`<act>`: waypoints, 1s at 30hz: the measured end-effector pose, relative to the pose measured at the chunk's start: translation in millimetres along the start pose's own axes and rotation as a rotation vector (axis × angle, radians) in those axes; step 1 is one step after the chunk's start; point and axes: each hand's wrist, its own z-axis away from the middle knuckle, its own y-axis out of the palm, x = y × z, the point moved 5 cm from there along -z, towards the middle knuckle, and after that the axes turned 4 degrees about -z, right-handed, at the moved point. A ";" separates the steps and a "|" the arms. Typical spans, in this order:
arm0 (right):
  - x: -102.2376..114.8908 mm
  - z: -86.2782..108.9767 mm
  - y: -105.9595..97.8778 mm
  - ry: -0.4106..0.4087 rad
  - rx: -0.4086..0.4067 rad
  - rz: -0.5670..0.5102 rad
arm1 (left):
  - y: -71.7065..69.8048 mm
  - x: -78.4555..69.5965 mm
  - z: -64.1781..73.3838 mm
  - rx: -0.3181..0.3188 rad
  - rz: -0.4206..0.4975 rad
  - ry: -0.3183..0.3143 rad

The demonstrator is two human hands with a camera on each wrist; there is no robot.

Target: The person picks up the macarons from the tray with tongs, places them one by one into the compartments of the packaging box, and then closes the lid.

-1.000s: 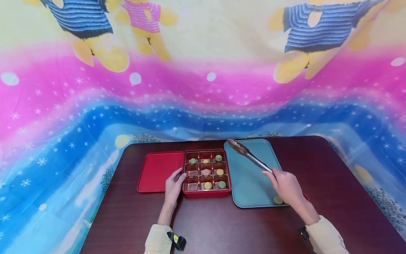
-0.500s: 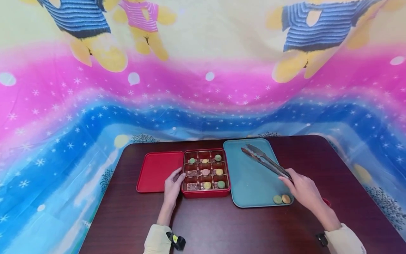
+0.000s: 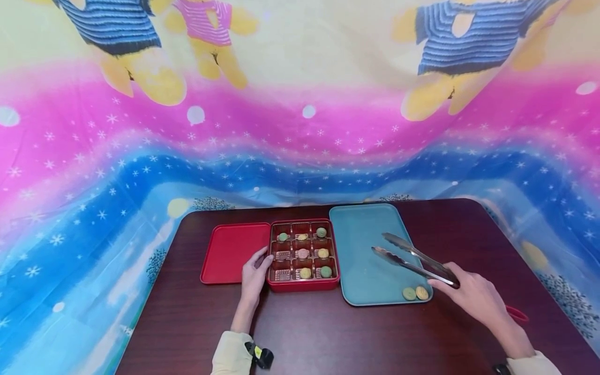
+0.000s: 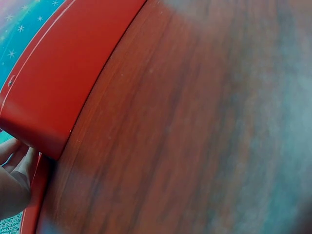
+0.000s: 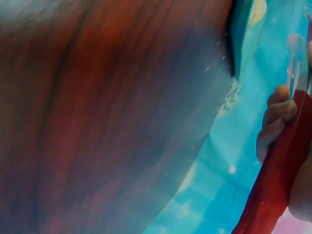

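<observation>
My right hand (image 3: 475, 294) grips a pair of metal tongs (image 3: 424, 263) by red handles (image 5: 280, 161). The tips of the tongs are spread over the teal tray (image 3: 365, 271), with nothing between them. Two macarons, one green (image 3: 409, 294) and one yellow (image 3: 422, 293), lie side by side in the tray's near right corner. My left hand (image 3: 254, 273) rests against the left side of a red box (image 3: 304, 286), its thumb at the rim. A divided insert in the box holds several green, yellow and pink macarons (image 3: 303, 253); the middle-left and near-left compartments have none.
A red lid (image 3: 232, 255) lies left of the box, and the teal tray stands close on its right. All rest on a dark wooden table (image 3: 300, 333). A printed cloth (image 3: 300, 130) hangs behind the table.
My right hand has drawn the tongs rightward and toward me, and their tips have spread apart. The yellow macaron on the tray has come into view. My left hand stays at the box.
</observation>
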 end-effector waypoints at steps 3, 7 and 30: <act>-10.0 4.9 -3.1 0.006 0.002 -0.011 | 0.3 0.8 -0.1 0.002 0.003 -0.004; -21.0 9.9 -11.2 -0.036 -0.034 -0.016 | 0.0 2.5 -0.7 0.005 0.011 -0.010; -69.8 29.5 -38.1 0.058 0.185 -0.025 | 0.6 -1.5 -1.0 0.001 0.005 -0.009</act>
